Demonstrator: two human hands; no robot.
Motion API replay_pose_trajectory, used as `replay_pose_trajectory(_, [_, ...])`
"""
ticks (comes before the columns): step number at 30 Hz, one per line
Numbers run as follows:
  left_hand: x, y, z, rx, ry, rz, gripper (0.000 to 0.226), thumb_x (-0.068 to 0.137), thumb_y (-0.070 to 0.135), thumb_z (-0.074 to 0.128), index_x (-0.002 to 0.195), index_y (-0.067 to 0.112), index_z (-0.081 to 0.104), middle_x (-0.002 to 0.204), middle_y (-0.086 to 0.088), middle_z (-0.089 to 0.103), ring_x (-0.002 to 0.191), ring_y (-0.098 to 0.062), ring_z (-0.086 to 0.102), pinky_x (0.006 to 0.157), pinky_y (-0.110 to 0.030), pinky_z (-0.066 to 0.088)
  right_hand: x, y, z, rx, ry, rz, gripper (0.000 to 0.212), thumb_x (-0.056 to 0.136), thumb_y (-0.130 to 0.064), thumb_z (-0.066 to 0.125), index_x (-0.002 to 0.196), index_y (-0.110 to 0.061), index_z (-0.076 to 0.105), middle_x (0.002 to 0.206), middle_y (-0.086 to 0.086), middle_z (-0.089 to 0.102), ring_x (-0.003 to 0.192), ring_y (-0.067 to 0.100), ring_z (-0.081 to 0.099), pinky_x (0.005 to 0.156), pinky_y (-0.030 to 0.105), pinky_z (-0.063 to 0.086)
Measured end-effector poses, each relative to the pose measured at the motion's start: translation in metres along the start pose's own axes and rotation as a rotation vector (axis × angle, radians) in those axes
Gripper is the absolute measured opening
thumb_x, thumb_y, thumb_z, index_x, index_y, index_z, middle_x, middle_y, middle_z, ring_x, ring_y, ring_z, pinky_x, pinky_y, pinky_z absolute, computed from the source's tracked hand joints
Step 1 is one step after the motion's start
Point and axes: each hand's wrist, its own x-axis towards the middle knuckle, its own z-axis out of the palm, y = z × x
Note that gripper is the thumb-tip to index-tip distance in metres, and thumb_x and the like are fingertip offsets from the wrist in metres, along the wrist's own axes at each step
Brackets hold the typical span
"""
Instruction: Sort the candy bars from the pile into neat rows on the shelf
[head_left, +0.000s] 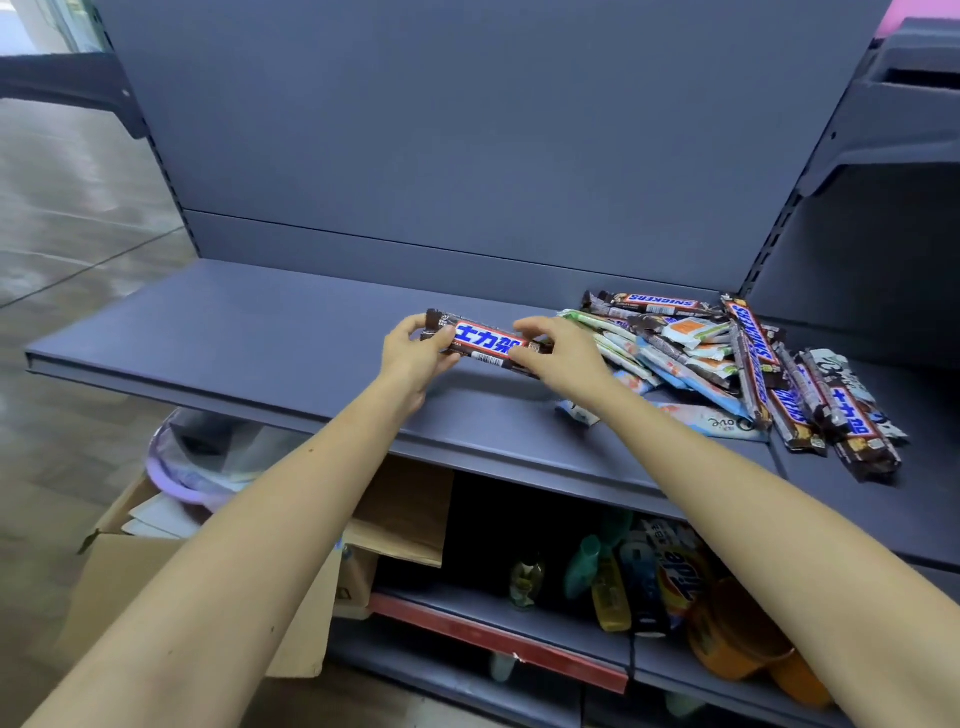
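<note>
Against a grey back panel, barely started: gripping one brown candy bar by its ends with left hand and right hand over the middle of the shelf, no row laid yet, everything else left jumbled in the pile just to the right.

Marked 士力架, white on blue: centre candy bar. Marked SNICKERS, upside down: rear bar. Marked SNICKERS, running lengthwise: right-side bar. Marked "ove", remainder unclear: pale blue wrapper. Marked Tide, tilted blue lettering: orange bag, lower level
</note>
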Motion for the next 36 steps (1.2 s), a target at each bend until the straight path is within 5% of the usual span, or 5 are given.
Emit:
replay_pose_trajectory(5, [0.024,0.005,-0.031,-0.058,0.067,0.046,0.015,0.089,0.003,0.056,0.100,0.008,0.048,0.099,-0.017,0.058,0.082,-0.023,0.062,0.057,-0.015,0.055,0.021,-0.025,0.039,-0.472,-0.024,-0.221,0.052,0.083,-0.040,0.062,0.129,-0.021,0.048,0.128,0.000,0.050,0.117,0.024,0.044,0.095,0.038,0.037])
replay_pose_trajectory(16, [0.135,0.051,-0.142,-0.066,-0.011,0.021,0.007,0.090,0.004,0.055,0.089,0.011,0.052,0.101,-0.017,0.059,0.077,-0.018,0.063,0.059,-0.015,0.055,0.130,-0.103,0.159,-0.534,-0.013,-0.272,0.049,0.088,-0.030,0.057,0.133,-0.019,0.043,0.129,0.003,0.051,0.115,0.024,0.046,0.089,0.035,0.038])
replay_pose_trajectory(21, [0.195,0.073,-0.205,0.381,-0.069,0.111,0.012,0.093,0.024,0.050,0.102,0.017,0.053,0.098,-0.004,0.061,0.077,-0.016,0.062,0.073,-0.025,0.052,0.175,-0.131,0.208,-0.418,0.031,-0.207,0.045,0.085,-0.028,0.062,0.127,-0.018,0.049,0.122,0.002,0.050,0.108,0.023,0.051,0.080,0.034,0.045])
replay_pose_trajectory(28, [0.260,0.074,-0.322,1.229,-0.047,0.350,0.032,0.091,0.023,0.049,0.121,0.014,0.055,0.126,-0.003,0.059,0.115,-0.026,0.052,0.098,-0.036,0.041,0.230,-0.174,0.274,-0.455,-0.001,-0.224,0.045,0.087,-0.027,0.059,0.129,-0.016,0.046,0.124,0.005,0.047,0.111,0.024,0.047,0.078,0.032,0.040])
replay_pose_trajectory(36, [0.291,0.069,-0.374,1.425,-0.001,0.357,0.037,0.089,0.024,0.048,0.124,0.015,0.054,0.130,-0.003,0.055,0.124,-0.026,0.044,0.094,-0.041,0.039,0.273,-0.204,0.342,-0.542,-0.126,-0.285,0.052,0.088,-0.021,0.058,0.136,-0.019,0.039,0.127,0.008,0.046,0.112,0.029,0.045,0.086,0.038,0.039])
